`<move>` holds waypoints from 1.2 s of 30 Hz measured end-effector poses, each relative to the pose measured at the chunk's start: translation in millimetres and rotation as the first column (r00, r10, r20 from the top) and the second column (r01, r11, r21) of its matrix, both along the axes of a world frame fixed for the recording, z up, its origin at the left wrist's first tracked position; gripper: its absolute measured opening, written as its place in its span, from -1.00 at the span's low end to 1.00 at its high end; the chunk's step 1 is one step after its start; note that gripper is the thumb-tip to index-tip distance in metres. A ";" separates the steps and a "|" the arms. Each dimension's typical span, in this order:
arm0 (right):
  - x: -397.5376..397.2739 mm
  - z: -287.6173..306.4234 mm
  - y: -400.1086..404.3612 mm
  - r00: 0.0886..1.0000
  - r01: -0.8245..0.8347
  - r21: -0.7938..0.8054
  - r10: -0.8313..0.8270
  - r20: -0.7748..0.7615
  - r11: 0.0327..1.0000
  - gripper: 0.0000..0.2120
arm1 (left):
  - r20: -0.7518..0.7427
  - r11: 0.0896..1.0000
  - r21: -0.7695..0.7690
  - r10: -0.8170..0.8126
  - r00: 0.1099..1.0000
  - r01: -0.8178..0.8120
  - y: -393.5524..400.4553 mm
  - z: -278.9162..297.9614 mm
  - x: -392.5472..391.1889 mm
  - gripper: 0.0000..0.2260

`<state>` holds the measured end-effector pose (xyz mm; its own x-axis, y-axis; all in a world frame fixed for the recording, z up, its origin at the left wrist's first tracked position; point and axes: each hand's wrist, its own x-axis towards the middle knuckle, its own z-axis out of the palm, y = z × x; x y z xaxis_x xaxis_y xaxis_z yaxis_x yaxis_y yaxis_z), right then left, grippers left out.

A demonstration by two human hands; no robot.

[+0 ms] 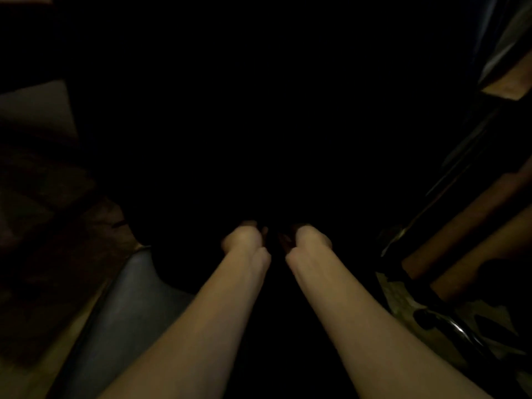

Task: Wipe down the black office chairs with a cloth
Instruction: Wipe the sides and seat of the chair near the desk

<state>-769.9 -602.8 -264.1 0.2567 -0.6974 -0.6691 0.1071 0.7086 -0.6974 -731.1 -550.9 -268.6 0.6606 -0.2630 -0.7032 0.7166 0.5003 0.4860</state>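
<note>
A large black mass [273, 116] fills the middle and top of the head view; it is too dark to say for certain that it is a chair, and no seat, back or arm edge can be made out, so only one such shape can be counted. Its lower left border curves against a grey-blue padded surface [126, 306], one piece, which runs down to the bottom edge. Beyond that on the left lies a dim brown patterned floor [51, 254]. On the right, two brown wooden bars [460, 231] slant upward side by side, with a shiny black metal part [457, 329] below them. Two bare forearms reach forward from the bottom edge, close together with a narrow dark gap between them. The left hand [244, 239] and the right hand [309, 239] both have fingers curled downward into the blackness; whether they grip anything cannot be told. No cloth can be distinguished in the dark.
</note>
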 end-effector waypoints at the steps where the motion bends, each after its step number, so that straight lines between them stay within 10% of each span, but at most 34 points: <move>1: -12.0 -5.5 -18.5 0.999 0.033 -0.008 -0.034 -0.018 0.999 -0.82 | -0.018 1.000 -0.017 -0.020 1.000 0.020 -15.7 -0.5 -14.5 -0.84; 16: 85.0 -27.0 103.3 0.953 -0.273 0.104 0.254 0.166 0.956 -0.85 | 0.133 0.930 0.144 0.321 0.938 -0.339 116.2 -15.5 83.7 -0.84; 24: 130.5 -14.4 186.5 0.927 -0.338 0.078 0.318 0.198 0.938 -0.70 | 0.216 0.939 0.207 0.230 0.949 -0.275 184.5 -8.8 132.8 -0.85; 36: 77.1 -42.6 89.5 0.991 -0.128 -0.025 0.127 -0.028 0.991 -0.75 | 0.307 0.810 0.574 -0.075 0.949 -0.122 70.4 -55.8 79.1 -0.71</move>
<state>-692.8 -513.3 -306.7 0.3276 -0.6777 -0.6584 -0.0015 0.6964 -0.7176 -652.0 -480.5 -324.4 0.8637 0.1470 -0.4821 0.4773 0.0685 0.8760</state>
